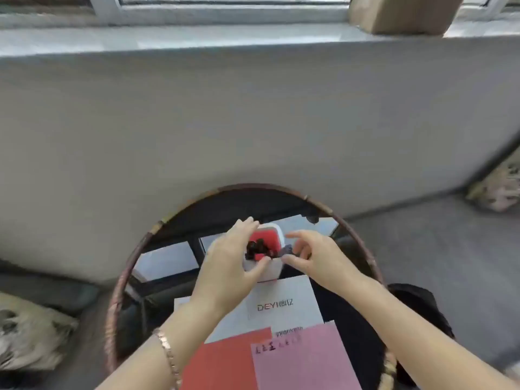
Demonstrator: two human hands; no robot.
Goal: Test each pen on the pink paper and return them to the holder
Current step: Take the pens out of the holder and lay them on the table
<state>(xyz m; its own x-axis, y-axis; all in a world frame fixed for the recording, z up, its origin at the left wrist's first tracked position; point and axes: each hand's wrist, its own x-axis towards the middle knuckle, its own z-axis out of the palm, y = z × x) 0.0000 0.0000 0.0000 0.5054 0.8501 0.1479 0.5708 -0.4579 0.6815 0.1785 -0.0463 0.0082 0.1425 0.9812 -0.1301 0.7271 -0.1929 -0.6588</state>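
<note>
At counter centre, head view: holder, white with red inside, pens standing in it.
Left hand: grips holder's left side.
Right hand: pinches blurred dark pen at holder's right rim.
Pink paper: near edge of counter, scribbled, overlapping red sheet.
White sheet: between holder and pink paper, printed DEYI.
</note>
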